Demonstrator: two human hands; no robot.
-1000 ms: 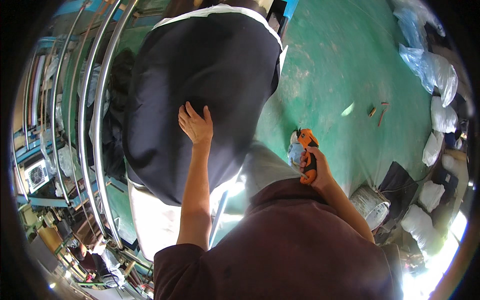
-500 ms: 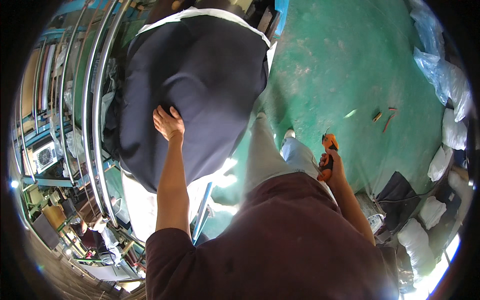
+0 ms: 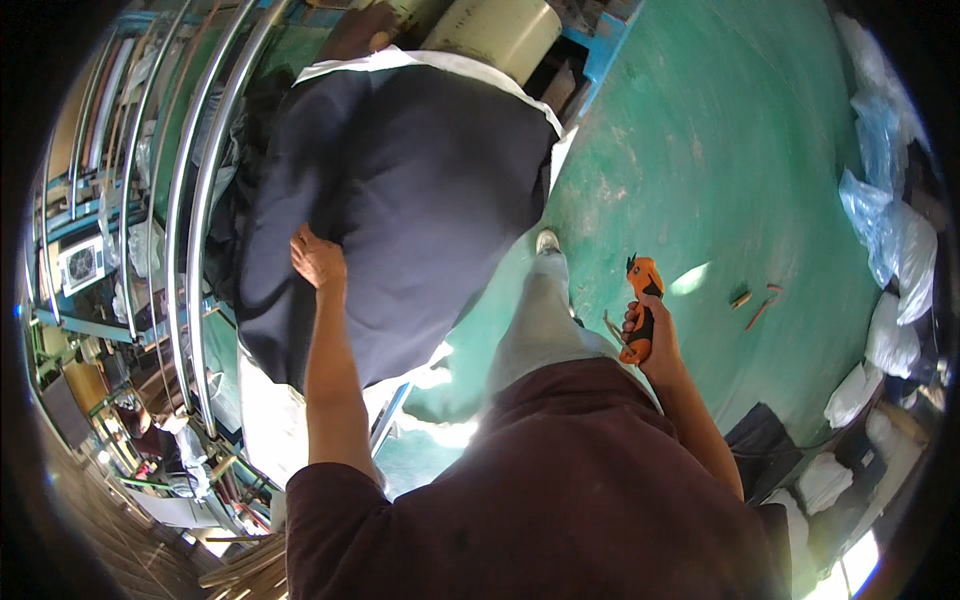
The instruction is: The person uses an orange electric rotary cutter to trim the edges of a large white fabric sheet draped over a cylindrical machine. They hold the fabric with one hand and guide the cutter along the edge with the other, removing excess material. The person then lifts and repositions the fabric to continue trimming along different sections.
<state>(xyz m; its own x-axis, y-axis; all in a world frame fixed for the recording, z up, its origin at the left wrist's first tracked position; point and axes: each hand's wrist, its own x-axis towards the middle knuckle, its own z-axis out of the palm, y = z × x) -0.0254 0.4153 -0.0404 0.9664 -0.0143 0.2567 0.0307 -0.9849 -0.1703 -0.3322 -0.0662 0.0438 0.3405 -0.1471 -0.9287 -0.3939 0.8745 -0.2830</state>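
A large sheet of dark cloth point(image 3: 420, 170) is draped over a wide, rounded bulk on my left, with a white edge showing along its far side. My left hand point(image 3: 318, 260) is on the cloth's left part, its fingers bunched and apparently pinching the fabric; the fingertips are partly hidden. In my right hand point(image 3: 655, 335) is an orange-and-black hand tool point(image 3: 643, 282) with a dark forked tip pointing away from me. It is held over the floor, apart from the cloth.
Shiny metal rails point(image 3: 200, 210) run along the left. Beyond the cloth stands a cream cylinder point(image 3: 500, 35) beside a blue frame point(image 3: 605, 50). Small red and yellowish objects point(image 3: 757, 312) lie on the green floor point(image 3: 700, 170). Plastic bags point(image 3: 893, 335) line the right side.
My left hand has gone from spread flat to bunched fingers, moving slightly left and nearer on the cloth. My right hand has brought the tool slightly left. One foot has shifted forward.
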